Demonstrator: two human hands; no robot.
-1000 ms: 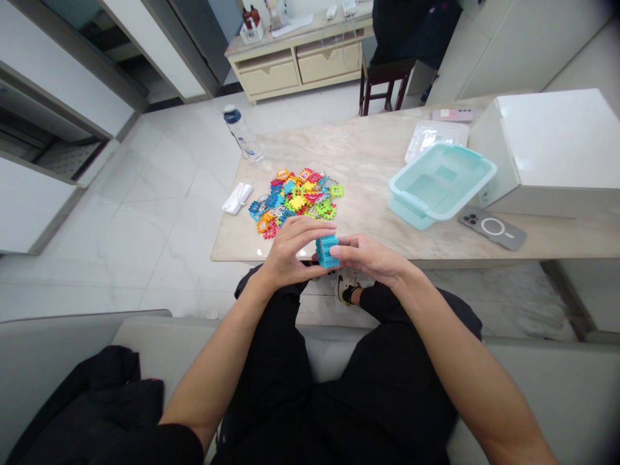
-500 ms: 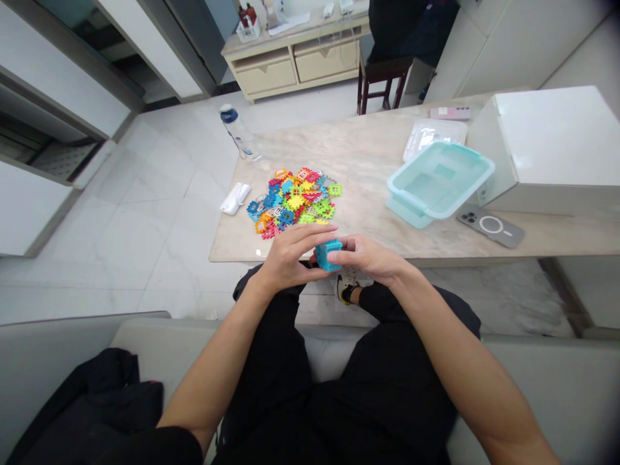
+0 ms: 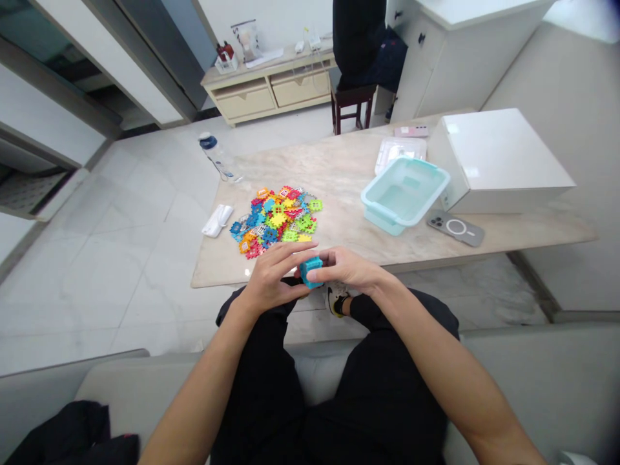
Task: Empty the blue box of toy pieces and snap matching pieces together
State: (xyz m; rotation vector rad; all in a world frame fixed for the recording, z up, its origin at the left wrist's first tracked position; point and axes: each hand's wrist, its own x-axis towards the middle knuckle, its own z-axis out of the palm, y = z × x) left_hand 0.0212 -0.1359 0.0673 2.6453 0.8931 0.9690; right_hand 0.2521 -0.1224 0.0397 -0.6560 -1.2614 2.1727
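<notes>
Between both hands, just off the table's front edge, is a small light-blue block of interlocking plastic pieces (image 3: 310, 272). My left hand (image 3: 274, 276) grips it from the left, fingers across the top and thumb below. From the right, my right hand (image 3: 347, 268) pinches it with the thumb on its near face; the other fingertips are partly hidden behind. Just beyond the hands, a pile of coloured interlocking plastic pieces (image 3: 277, 220) lies on the table, in red, orange, yellow, green and blue, some with window shapes.
On the marble-look table (image 3: 339, 168) stand a teal plastic tub (image 3: 404, 194), a white box (image 3: 504, 158) and a water bottle (image 3: 220, 157). A grey phone (image 3: 455, 227), a clear lid (image 3: 400, 154) and a tissue pack (image 3: 217, 220) lie there too. A person (image 3: 365, 45) sits beyond.
The camera view has shifted, so the table and hands appear further left and lower. Both hands keep their grip on the light-blue block, with little visible change in their pose.
</notes>
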